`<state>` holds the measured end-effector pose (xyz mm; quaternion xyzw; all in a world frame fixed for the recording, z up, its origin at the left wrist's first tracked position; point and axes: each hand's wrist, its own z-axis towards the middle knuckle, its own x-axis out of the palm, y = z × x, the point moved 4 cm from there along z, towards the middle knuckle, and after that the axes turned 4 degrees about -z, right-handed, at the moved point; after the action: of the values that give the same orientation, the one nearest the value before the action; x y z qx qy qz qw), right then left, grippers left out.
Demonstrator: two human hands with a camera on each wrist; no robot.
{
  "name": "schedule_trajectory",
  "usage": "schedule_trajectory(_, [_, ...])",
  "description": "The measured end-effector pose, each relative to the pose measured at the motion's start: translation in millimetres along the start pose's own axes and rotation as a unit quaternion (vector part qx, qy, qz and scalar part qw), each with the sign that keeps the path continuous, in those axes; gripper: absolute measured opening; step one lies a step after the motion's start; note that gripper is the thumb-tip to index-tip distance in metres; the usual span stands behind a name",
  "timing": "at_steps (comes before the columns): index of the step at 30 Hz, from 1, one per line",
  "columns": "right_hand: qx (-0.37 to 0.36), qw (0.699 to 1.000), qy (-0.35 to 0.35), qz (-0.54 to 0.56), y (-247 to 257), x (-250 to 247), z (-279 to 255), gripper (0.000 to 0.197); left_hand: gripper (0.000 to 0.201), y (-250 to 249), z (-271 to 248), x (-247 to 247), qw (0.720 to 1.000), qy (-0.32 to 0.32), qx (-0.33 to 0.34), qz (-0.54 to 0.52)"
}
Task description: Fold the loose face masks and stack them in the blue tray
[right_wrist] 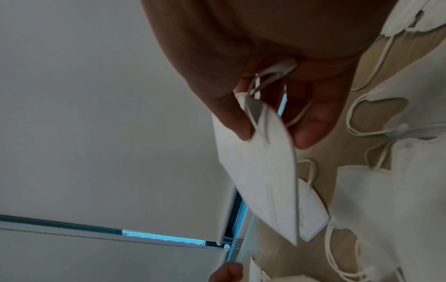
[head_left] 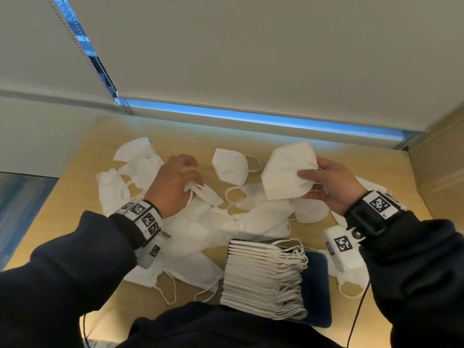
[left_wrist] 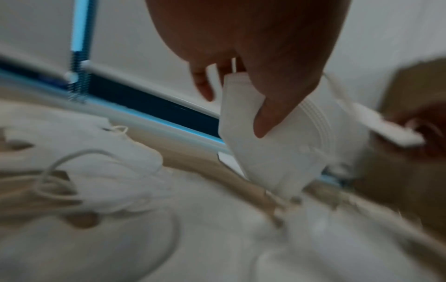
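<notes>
**Masks in both hands, tray stack below the right wrist**

Face masks lie loose across the table (head_left: 75, 197), a white heap running from far left to the near centre. Right hand (head_left: 334, 184) holds one flat folded mask (head_left: 286, 169) up off the table, thumb on top and fingers under, pinching the edge where the ear loops gather; the right wrist view shows the loops bunched in the palm. Its long axis runs away from the person, tilted a little left.

Left hand (head_left: 173, 184) is down in the heap, fingers curled and clamped on a second mask (left_wrist: 272, 152), thumb pressed on its face. That view is blurred, so whether this one is fully folded I cannot tell.

Blue tray (head_left: 319, 285) sits at the near edge, right of centre, with the stack of folded masks (head_left: 263, 277) leaning in a row, loops toward the right. From the right hand the tray lies nearer the body and slightly left, almost under the wrist. The right hand is the nearer of the two, so the placing move probably falls to it: draw back and down, and turn the held mask so its loops match the row.

One folded mask (head_left: 229, 169) rests alone at the far centre, between the hands.

Writing: none legible on masks or tray. Wrist bands carry black-and-white square markers only.
</notes>
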<state>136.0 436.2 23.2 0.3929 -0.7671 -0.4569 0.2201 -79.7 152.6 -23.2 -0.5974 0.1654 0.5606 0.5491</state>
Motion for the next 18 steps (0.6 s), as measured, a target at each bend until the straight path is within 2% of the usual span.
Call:
schedule_trajectory(3, [-0.035,0.999,-0.012,0.010,13,7,-9,0.036,0.037,-6,4,-23,0.989,-0.025,-0.061,-0.135])
schedule_trajectory(6, [-0.086,0.996,-0.002,-0.033,30,22,-22,0.033,0.039,-46,9,-56,0.962,0.022,-0.074,-0.262])
schedule_trajectory(8, [-0.107,0.992,0.018,-0.071,37,36,-30,0.028,0.060,-83,14,-79,0.956,0.087,-0.058,-0.273])
schedule_trajectory(10, [-0.105,0.988,0.047,-0.102,39,50,-36,0.019,0.088,-115,18,-95,0.945,0.151,-0.062,-0.283])
schedule_trajectory(11, [-0.097,0.987,0.067,-0.112,39,56,-39,0.016,0.095,-126,21,-100,0.940,0.165,-0.065,-0.291])
schedule_trajectory(15, [-0.051,0.981,0.150,-0.109,33,80,-55,0.020,0.104,-149,29,-108,0.960,0.119,-0.023,-0.252])
schedule_trajectory(18, [-0.047,0.982,0.163,-0.087,27,86,-72,0.018,0.100,-149,23,-116,0.963,0.041,-0.037,-0.263])
